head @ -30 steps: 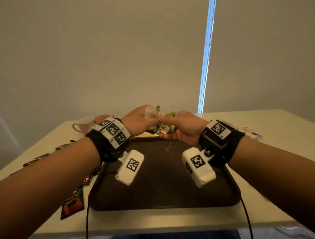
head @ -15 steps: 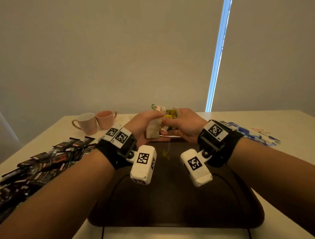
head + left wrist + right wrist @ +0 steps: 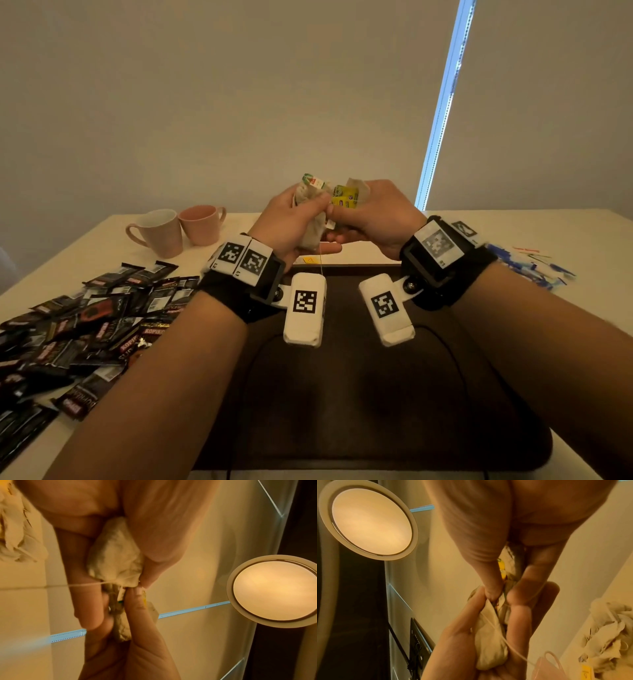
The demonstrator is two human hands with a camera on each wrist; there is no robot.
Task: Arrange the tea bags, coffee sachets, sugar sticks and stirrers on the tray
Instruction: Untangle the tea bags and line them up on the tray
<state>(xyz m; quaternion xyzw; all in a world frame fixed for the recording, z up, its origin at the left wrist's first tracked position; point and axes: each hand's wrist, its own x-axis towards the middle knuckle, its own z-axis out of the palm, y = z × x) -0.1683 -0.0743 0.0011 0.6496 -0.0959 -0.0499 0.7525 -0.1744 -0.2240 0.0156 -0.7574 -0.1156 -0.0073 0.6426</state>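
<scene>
Head view: above the dark tray, the left hand is gripping a tea bag. The right hand is pinching another tea bag's yellow tag; both sets of fingers are pressed tight.

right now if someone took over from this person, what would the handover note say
Left hand: grips a tea bag, its string hanging down.
Right hand: pinches more tea bags with yellow tags. Both are held together above the far edge of the tray.
Coffee sachets: heaped on the table left of the tray, near two cups.
Blue packets: on the table to the right.
Done: nothing on the tray yet.
Left: separate the bags, then lay everything out.
</scene>
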